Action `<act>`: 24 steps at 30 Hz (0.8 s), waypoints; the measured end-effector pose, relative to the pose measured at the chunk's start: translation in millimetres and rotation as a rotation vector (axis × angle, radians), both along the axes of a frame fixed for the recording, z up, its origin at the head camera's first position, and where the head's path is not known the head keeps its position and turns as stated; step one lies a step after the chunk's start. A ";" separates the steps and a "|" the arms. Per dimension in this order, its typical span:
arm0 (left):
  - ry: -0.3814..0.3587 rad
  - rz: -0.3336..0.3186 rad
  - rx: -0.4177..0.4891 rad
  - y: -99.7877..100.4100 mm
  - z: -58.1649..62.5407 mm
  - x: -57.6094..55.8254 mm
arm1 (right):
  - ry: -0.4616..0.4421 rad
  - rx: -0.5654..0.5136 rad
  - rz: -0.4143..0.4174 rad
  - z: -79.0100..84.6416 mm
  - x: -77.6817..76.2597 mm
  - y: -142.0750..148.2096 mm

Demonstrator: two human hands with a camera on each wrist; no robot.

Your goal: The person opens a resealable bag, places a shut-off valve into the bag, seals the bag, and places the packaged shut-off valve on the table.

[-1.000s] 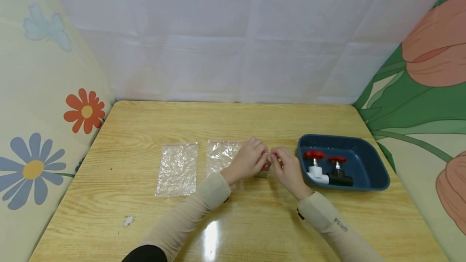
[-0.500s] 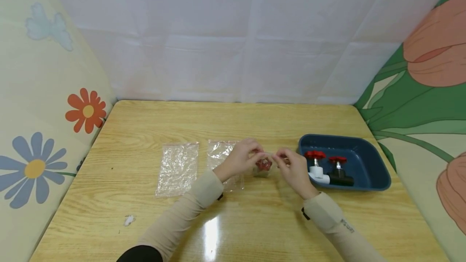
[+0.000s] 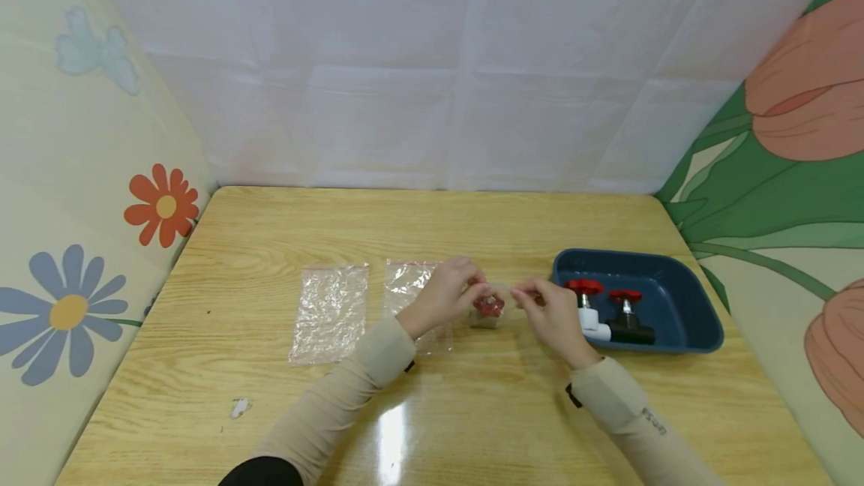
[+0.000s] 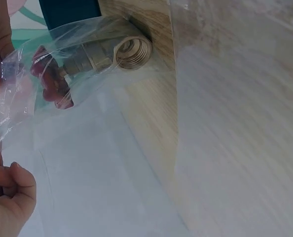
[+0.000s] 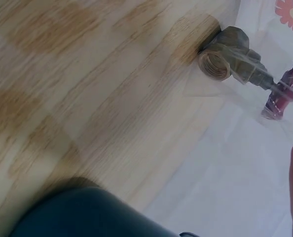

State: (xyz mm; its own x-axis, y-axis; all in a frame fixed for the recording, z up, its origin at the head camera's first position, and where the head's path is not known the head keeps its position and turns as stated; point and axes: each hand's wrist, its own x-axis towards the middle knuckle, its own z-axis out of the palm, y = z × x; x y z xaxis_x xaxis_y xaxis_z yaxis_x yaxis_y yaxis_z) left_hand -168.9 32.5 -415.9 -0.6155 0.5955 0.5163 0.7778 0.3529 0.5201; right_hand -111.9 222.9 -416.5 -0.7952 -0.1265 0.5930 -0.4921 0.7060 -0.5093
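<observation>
A clear plastic zip bag (image 4: 25, 106) stands on the wooden table with a brass valve (image 4: 94, 57) inside it. The valve's red handwheel (image 3: 489, 306) points up toward the bag's mouth, and its threaded port (image 5: 214, 65) shows through the film. My left hand (image 3: 447, 295) pinches the top of the bag at its left side. At the top's right corner, my right hand (image 3: 555, 318) has thumb and forefinger pinched together. Both hands are beside the bag's upper edge in the left wrist view.
Right of my hands is a dark blue tray (image 3: 688, 306) holding a white valve (image 3: 589, 323) and a black valve (image 3: 631, 328), both with red handwheels. Two flat clear bags lie to the left, one (image 3: 329, 313) farther out and one (image 3: 408, 287) partly under my left hand.
My hands have parted along the bag's top: the left shifted slightly left, the right moved right toward the tray. The bagged valve, earlier mostly hidden by the fingers, now shows between them.
</observation>
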 end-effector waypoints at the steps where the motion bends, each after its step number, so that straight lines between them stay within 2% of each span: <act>1: 0.001 -0.002 0.004 -0.3 0.1 -0.1 | 0.002 -0.001 -0.005 -0.3 0.1 0.3; 15: -0.040 0.009 0.082 -4.1 -3.5 -2.7 | 0.034 -0.025 -0.100 -2.2 0.0 1.7; 20: -0.113 0.024 0.086 -8.8 -7.2 -4.7 | 0.051 -0.056 -0.147 -5.5 0.0 7.8; 22: -0.137 0.030 0.099 -11.7 -9.2 -5.8 | 0.024 -0.076 -0.168 -6.9 0.8 9.6; 24: -0.138 0.028 0.116 -14.2 -11.1 -7.2 | -0.048 -0.104 -0.167 -8.2 1.5 9.2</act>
State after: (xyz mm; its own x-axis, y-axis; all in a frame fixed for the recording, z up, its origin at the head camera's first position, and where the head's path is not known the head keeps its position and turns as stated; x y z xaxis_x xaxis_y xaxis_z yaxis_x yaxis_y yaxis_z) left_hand -176.1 18.3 -427.0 -0.7008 0.5183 0.4902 0.6871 0.3053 0.6594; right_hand -110.4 232.1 -424.7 -0.8279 0.0696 0.5565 -0.3454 0.7185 -0.6038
